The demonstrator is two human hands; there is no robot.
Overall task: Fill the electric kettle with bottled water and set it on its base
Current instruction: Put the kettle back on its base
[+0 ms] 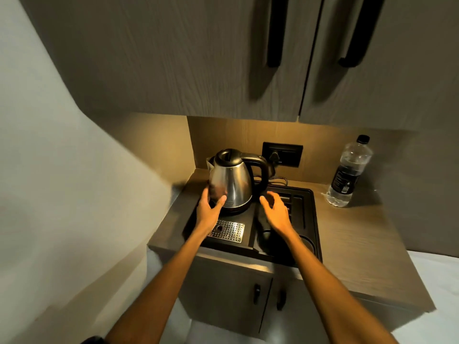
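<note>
A steel electric kettle with a black lid and handle stands upright on its base at the back left of a black tray. My left hand is open, its fingers and thumb at the kettle's lower left side, touching or nearly touching it. Just right of the kettle, my right hand hovers open above the tray, below the handle and apart from it. A clear water bottle with a black cap and dark label stands capped on the counter at the right.
The tray holds a perforated metal drip plate at front left and round cup recesses at front right. A black wall socket with a plug sits behind the kettle. Upper cabinets hang low overhead. The wooden counter extends right.
</note>
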